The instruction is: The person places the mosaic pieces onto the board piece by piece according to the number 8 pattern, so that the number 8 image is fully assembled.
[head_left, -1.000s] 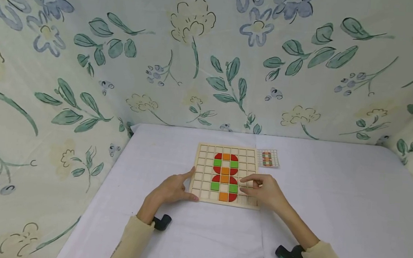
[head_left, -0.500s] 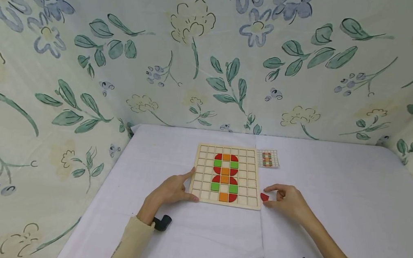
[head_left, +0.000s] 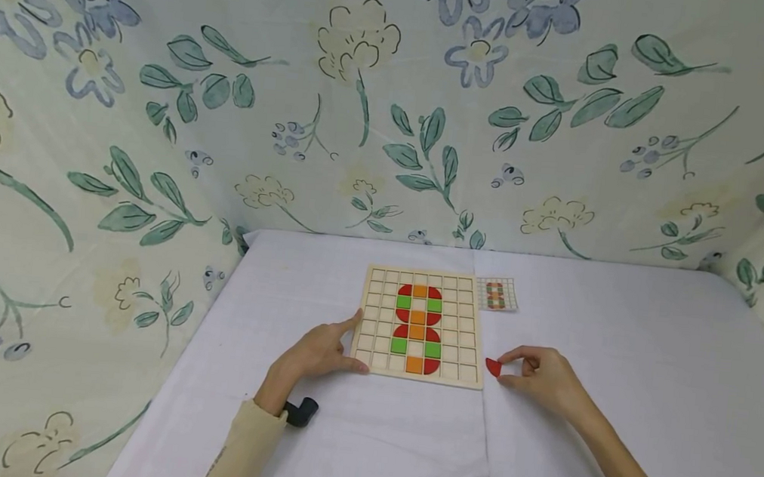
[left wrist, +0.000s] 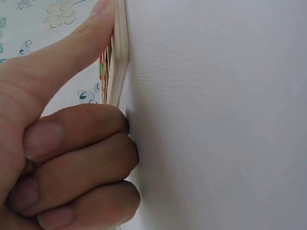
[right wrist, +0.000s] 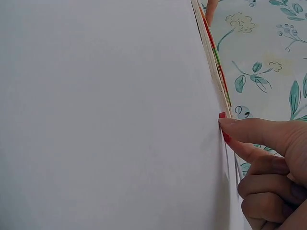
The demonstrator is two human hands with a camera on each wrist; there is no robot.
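Observation:
My right hand [head_left: 543,378] pinches a red quarter-round tile [head_left: 493,367] between thumb and forefinger. It is just to the right of the wooden grid board [head_left: 377,299]. The same tile [right wrist: 222,115] shows at the fingertips in the right wrist view. At the board's front left corner, my left hand [head_left: 319,350] touches the left edge with its straight forefinger and the front edge with its thumb. Its other fingers [left wrist: 86,155] are curled and rest on the cloth. Red, orange and green tiles [head_left: 418,331] form a figure-eight pattern in the grid; the cell left of the bottom orange tile is bare.
A small pattern card [head_left: 496,294] lies beside the board's back right corner, printed with a like figure. White cloth [head_left: 620,320] covers the table. Behind it hangs a flowered curtain [head_left: 433,122]. Both wrists wear black devices [head_left: 302,412].
My right hand has moved from above the board's right side to the table on its right, and a red quarter-round tile is now pinched in it. My left hand stays at the corner.

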